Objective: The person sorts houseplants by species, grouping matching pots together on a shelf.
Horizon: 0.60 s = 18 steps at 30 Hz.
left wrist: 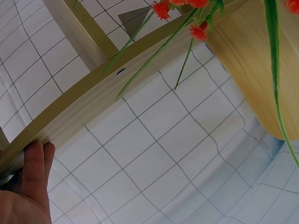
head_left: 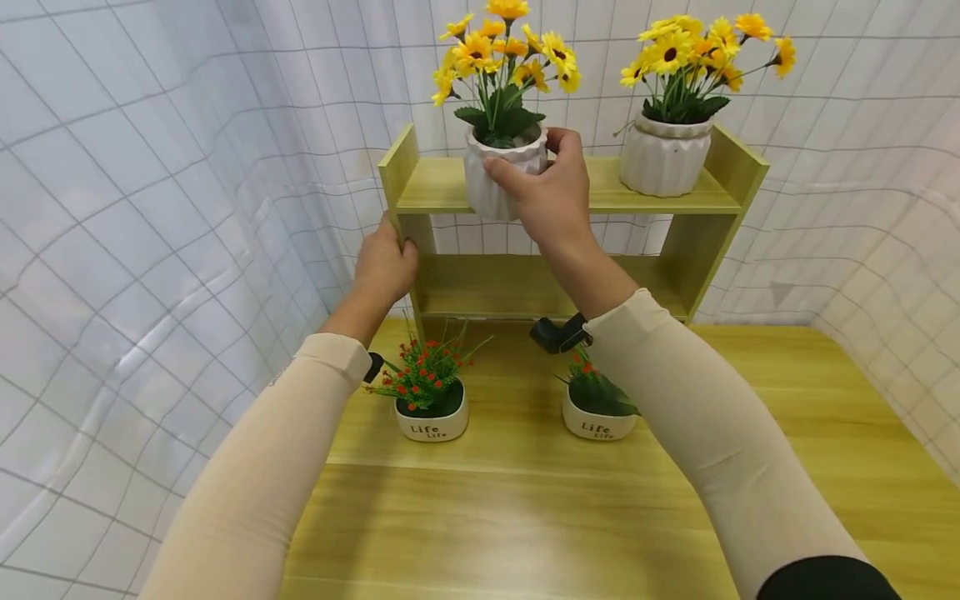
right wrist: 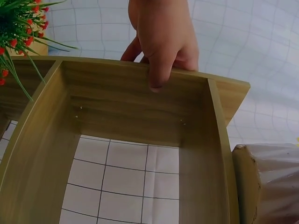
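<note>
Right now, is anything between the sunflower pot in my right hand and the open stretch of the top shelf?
Nothing visible. The right hand grips the ribbed white sunflower pot at the wooden top shelf, well left of the second sunflower pot.

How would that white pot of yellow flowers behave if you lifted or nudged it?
The ribbed white pot looks ceramic, so probably rigid, breakable and fairly heavy. Its tall yellow flowers stand high above it, so it may tip if nudged. The right hand grips its rim and side, which likely steadies it.

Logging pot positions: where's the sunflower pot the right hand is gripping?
In the head view, the gripped sunflower pot sits at the left-centre of the shelf's top board, held by the right hand, left of the second sunflower pot.
</note>
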Each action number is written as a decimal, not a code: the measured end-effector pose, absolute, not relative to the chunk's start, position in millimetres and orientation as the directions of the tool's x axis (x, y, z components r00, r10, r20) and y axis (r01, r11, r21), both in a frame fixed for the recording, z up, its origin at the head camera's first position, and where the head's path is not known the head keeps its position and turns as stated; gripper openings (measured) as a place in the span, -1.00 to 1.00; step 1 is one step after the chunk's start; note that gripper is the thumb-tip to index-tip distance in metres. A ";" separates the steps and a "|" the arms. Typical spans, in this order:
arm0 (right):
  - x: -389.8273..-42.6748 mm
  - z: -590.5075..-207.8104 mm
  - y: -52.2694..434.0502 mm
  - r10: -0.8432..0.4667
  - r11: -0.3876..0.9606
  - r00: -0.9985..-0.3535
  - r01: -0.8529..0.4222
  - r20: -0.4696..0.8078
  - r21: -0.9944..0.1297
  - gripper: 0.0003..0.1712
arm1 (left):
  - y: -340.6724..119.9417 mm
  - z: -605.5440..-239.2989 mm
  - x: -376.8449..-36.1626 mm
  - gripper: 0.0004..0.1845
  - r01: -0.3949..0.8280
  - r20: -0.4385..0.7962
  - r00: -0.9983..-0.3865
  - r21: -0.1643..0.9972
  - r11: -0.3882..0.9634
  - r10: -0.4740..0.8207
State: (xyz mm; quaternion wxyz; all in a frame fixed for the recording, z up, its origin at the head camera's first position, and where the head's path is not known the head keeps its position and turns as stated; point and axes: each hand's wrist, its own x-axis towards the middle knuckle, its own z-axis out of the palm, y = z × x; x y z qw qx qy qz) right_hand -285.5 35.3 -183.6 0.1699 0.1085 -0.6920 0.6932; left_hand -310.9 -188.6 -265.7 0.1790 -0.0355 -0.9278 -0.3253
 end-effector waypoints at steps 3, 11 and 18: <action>-291.7 -181.5 33.0 0.092 0.031 -0.926 -0.364 0.365 -0.931 -0.14 | -188.6 -266.1 -310.4 -0.54 0.185 0.352 -0.935 0.597 0.781 -0.047; -305.2 -176.8 29.1 0.114 0.085 -0.947 -0.293 0.301 -0.952 -0.14 | -186.0 -268.4 -309.8 -0.55 0.186 0.345 -0.937 0.604 0.775 -0.044; -317.7 -169.9 20.9 0.104 0.090 -0.958 -0.260 0.269 -0.961 -0.16 | -186.4 -266.7 -309.0 -0.56 0.190 0.358 -0.932 0.603 0.775 -0.050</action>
